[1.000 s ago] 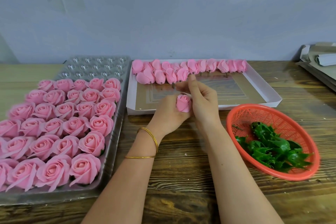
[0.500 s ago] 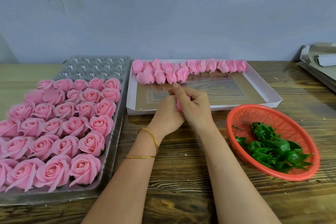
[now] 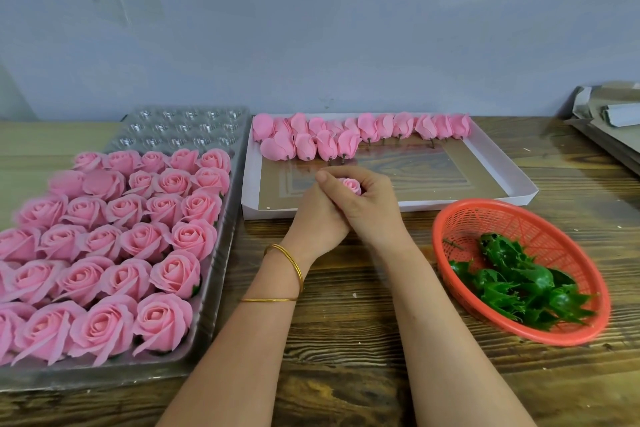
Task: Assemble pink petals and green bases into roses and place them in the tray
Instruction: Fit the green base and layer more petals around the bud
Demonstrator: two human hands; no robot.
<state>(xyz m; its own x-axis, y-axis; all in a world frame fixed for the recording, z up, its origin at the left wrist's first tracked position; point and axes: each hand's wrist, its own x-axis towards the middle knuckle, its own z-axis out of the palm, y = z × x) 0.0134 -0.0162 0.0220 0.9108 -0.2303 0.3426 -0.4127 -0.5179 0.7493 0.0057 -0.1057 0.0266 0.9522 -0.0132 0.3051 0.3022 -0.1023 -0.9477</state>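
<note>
A pink rose bud [image 3: 349, 185] sits between both hands over the near edge of the white box [image 3: 512, 180]. My left hand [image 3: 317, 218] wraps it from the left and below. My right hand [image 3: 372, 208] curls its fingers over it from the right; only the bud's top shows. Several loose pink petal buds [image 3: 346, 137] lie in rows along the box's far side. Green bases [image 3: 519, 281] are piled in the red basket [image 3: 467, 218] on the right. The clear plastic tray [image 3: 214, 274] on the left holds several finished roses [image 3: 138, 239].
The tray's far rows of empty cups [image 3: 180, 130] are bare. Grey cardboard pieces [image 3: 609, 121] are stacked at the far right table edge. A grey wall stands behind the wooden table [image 3: 346, 340].
My right hand's raised fingers have come down and closed round the bud. Both hands have drawn together and now cover most of it.
</note>
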